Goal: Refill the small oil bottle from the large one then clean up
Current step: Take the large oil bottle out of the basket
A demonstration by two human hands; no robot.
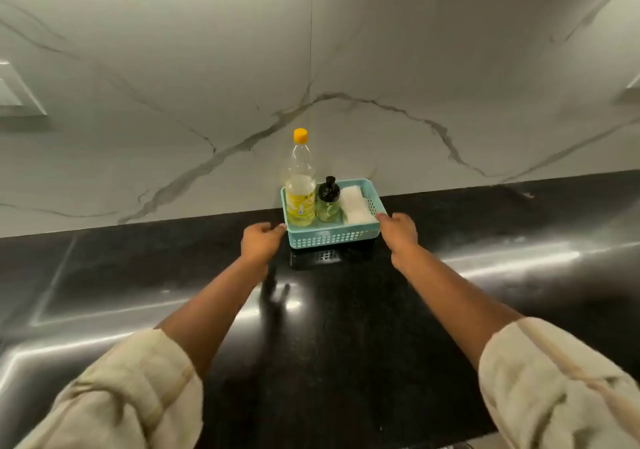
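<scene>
Both arms outstretched — left hand (261, 240) and right hand (398, 230) grip the teal basket (332, 236); fingers curled.

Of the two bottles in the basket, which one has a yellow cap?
The tall bottle, at the left end of the basket. The short bottle beside it has a black pump top instead.

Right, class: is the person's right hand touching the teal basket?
Touching. The head view shows the right hand with fingertips curled onto the front right corner of the teal basket, no gap.
</scene>
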